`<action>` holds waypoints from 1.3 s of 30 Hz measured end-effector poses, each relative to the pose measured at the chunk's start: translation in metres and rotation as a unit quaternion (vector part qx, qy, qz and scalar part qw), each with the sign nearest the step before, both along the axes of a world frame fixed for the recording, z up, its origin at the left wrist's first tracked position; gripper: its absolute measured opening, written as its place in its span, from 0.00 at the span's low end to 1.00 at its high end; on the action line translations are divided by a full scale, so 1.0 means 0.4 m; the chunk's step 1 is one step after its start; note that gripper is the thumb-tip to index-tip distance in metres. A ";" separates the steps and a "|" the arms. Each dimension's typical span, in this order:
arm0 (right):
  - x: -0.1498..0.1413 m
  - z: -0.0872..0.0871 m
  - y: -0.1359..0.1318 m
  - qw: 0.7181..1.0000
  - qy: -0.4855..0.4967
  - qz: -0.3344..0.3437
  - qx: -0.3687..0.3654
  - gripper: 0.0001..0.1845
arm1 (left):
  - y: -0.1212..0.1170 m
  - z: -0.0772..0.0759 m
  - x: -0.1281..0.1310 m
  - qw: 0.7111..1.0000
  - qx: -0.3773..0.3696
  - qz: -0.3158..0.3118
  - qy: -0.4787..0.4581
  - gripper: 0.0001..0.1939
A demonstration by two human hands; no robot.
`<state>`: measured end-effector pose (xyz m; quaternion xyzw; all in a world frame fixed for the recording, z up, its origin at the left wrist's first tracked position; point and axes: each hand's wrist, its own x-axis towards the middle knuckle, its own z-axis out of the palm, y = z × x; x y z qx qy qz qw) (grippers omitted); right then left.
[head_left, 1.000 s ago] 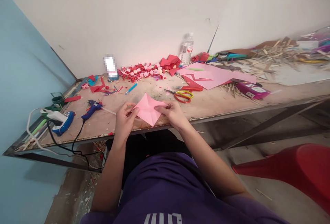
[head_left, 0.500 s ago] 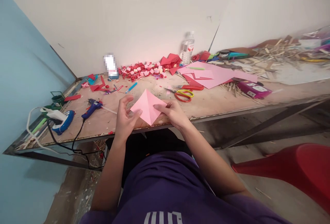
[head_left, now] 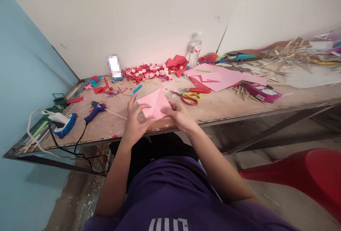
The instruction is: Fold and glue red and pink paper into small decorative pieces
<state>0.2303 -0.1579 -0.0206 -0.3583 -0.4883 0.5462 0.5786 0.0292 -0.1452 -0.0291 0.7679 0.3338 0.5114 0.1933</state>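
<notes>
A square of pink paper (head_left: 159, 100) with a crease across it is held just above the table's front edge. My right hand (head_left: 181, 117) pinches its right corner, thumb on top and the other fingers behind. On the left side, my left hand (head_left: 135, 120) grips the sheet loosely, its thumb at the near edge and a bent finger over the surface. Just beyond the right hand lie scissors (head_left: 188, 98) with red and yellow handles. Beside the left hand is a blue glue gun (head_left: 95, 111) with a long pale stick.
Small folded red and pink paper pieces (head_left: 145, 73) are heaped along the back wall. A bottle (head_left: 195, 49), pink sheets (head_left: 221, 76) and a purple box (head_left: 262, 92) stand or lie rightward. A blue power socket (head_left: 66, 126) with cords sits left. A red stool (head_left: 314, 170) stands right.
The pink paper has turned from a diamond pose to a squarer one and shifted slightly up. My left hand's finger has come over its surface; my right hand keeps its pinch.
</notes>
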 end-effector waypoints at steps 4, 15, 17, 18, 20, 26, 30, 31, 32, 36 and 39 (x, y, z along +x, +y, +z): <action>-0.003 0.008 -0.005 1.000 0.000 0.003 -0.014 0.23 | 0.013 -0.007 -0.001 0.997 -0.038 -0.043 -0.045 0.16; -0.002 0.012 -0.009 1.000 0.010 0.008 -0.024 0.26 | 0.006 -0.008 0.005 0.961 -0.170 -0.092 -0.197 0.29; 0.002 0.016 -0.014 1.000 0.004 0.020 -0.021 0.27 | 0.006 -0.004 0.006 0.953 -0.184 -0.109 -0.212 0.32; 0.004 0.018 -0.018 0.999 -0.001 0.032 -0.019 0.30 | 0.007 -0.003 0.006 0.951 -0.189 -0.116 -0.217 0.32; 0.007 0.020 -0.028 0.997 -0.006 0.070 -0.010 0.36 | 0.008 0.001 0.005 0.947 -0.198 -0.123 -0.221 0.32; 0.004 0.015 -0.040 0.995 -0.027 0.092 0.020 0.32 | 0.007 0.006 0.005 0.935 -0.230 -0.133 -0.236 0.46; -0.006 0.014 -0.033 0.998 -0.060 0.022 0.029 0.28 | 0.002 0.012 0.008 0.930 -0.263 -0.141 -0.215 0.52; -0.007 0.013 -0.031 0.997 -0.065 0.020 0.034 0.28 | 0.001 0.014 0.007 0.929 -0.273 -0.141 -0.206 0.51; -0.007 0.012 -0.028 0.997 -0.069 0.020 0.037 0.28 | 0.001 0.016 0.006 0.930 -0.281 -0.142 -0.193 0.49; -0.004 0.005 -0.020 0.995 -0.085 -0.007 0.051 0.25 | 0.004 0.018 -0.001 0.950 -0.252 -0.129 -0.131 0.27; -0.002 0.004 -0.022 0.990 -0.119 -0.011 0.074 0.20 | 0.005 0.019 -0.003 0.964 -0.212 -0.112 -0.113 0.16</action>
